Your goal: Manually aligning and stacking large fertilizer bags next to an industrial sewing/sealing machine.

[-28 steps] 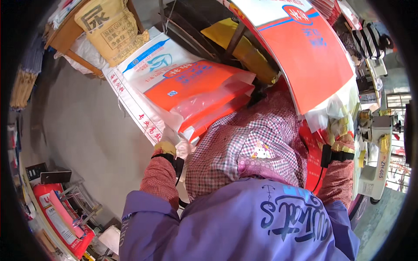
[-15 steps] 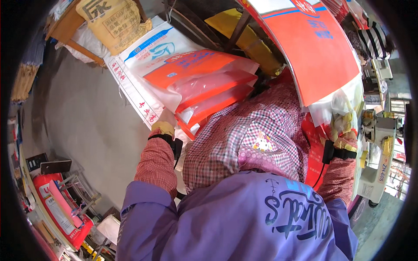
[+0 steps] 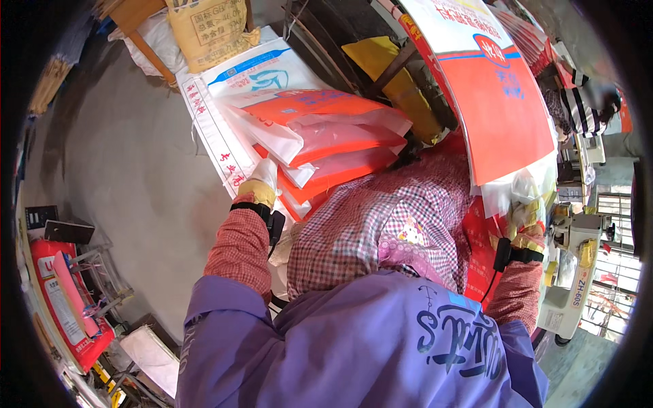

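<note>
My left hand (image 3: 262, 183), in a pale glove with a yellow cuff, is at the near left corner of a stack of red and white plastic bags (image 3: 347, 139). Its fingers are held together against the edge; what they pinch is hidden. On the right, my gloved right hand (image 3: 526, 228) is closed on translucent plastic bag material (image 3: 527, 185). This material hangs below a second stack of red and white printed bags (image 3: 507, 129). The fingertips there are partly covered by the plastic.
A white sewing machine (image 3: 575, 272) stands close beyond my right hand. Yellow sacks (image 3: 207, 34) lie at the upper left, and a wooden stand is beside them. At lower left are a red bag (image 3: 64, 306) and a metal frame. Another person in stripes (image 3: 585, 112) is at far right.
The view has shifted, so the bag stacks sit differently in the picture. The left stack's near edges have folded and spread beside my left hand. My right hand stays at the plastic.
</note>
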Demonstrator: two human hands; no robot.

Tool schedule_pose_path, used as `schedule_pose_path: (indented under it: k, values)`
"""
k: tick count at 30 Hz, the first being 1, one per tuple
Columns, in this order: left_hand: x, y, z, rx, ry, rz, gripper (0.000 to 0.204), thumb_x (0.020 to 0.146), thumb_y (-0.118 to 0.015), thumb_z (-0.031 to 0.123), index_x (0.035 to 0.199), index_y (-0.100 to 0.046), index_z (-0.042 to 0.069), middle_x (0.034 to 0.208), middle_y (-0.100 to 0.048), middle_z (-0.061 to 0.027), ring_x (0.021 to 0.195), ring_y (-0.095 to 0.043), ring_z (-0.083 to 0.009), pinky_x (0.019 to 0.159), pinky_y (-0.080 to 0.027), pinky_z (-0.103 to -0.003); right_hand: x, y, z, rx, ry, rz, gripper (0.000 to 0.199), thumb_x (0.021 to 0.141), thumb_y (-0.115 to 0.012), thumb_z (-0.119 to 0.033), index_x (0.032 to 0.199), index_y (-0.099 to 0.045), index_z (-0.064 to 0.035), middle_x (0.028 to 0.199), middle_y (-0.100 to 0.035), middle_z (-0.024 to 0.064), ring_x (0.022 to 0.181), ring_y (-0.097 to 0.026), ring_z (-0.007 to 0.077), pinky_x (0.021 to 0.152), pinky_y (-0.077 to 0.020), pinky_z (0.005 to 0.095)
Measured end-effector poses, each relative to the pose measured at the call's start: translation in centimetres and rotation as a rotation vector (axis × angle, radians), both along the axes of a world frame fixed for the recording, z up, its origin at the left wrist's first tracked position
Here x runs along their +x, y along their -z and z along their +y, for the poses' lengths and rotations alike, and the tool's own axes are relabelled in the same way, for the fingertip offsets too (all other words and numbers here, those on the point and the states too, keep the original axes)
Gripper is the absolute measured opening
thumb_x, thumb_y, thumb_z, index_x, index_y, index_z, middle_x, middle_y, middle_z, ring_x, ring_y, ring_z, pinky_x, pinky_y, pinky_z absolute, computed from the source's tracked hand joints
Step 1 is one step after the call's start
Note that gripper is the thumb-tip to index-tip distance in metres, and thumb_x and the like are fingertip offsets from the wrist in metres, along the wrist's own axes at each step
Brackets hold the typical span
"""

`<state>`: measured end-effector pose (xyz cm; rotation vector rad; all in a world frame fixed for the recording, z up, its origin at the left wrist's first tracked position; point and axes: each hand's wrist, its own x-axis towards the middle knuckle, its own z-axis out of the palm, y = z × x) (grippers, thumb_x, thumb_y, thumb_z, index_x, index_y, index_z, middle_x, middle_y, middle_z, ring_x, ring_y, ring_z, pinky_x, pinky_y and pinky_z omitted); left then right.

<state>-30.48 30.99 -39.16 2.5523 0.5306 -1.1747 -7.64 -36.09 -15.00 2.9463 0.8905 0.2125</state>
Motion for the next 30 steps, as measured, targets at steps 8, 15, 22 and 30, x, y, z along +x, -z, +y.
schedule_pose_path:
  k: [8,15,22,30]
  values:
    - [-3.0,2.5,0.9,-0.491,-0.704,-0.270,0.050,0.093,-0.046,0.041,0.127,-0.051,0.005,0.121,-0.057,-0.0152,0.105,-0.057,-0.0314,0.090,-0.048,-0.046,0.0,1.1,1.9,0.952,0.110,0.461,0.039,0.098,-0.040,-0.012,0.135,-0.043,-0.0013,0.133,-0.051,0.0144,0.118,-0.053,0.0252,0.090,-0.0508,0.0334]
    - [-1.6,4.2,0.6,-0.887,-1.186,-0.457,0.054,0.094,-0.044,0.044,0.127,-0.049,0.002,0.119,-0.056,-0.0175,0.101,-0.057,-0.0338,0.087,-0.049,-0.050,0.0,1.3,2.0,1.386,0.052,0.793,0.038,0.100,-0.036,-0.014,0.135,-0.043,-0.0027,0.135,-0.050,0.0116,0.119,-0.053,0.0222,0.087,-0.0525,0.0315]
    - [1.6,4.9,0.3,-1.027,-1.303,-0.558,0.058,0.095,-0.043,0.047,0.127,-0.047,-0.001,0.116,-0.054,-0.0197,0.097,-0.057,-0.0363,0.084,-0.050,-0.054,-0.2,1.6,1.5,1.676,0.027,0.929,0.038,0.100,-0.035,-0.015,0.135,-0.043,-0.0022,0.134,-0.051,0.0119,0.117,-0.054,0.0225,0.089,-0.0525,0.0325]
    - [3.7,3.5,0.8,-0.898,-1.230,-0.558,0.065,0.095,-0.040,0.051,0.126,-0.047,-0.006,0.115,-0.057,-0.0202,0.098,-0.057,-0.0352,0.089,-0.048,-0.052,-0.4,1.6,1.5,1.280,0.201,0.612,0.038,0.100,-0.036,-0.015,0.135,-0.043,-0.0025,0.134,-0.051,0.0114,0.117,-0.054,0.0218,0.088,-0.0524,0.0319]
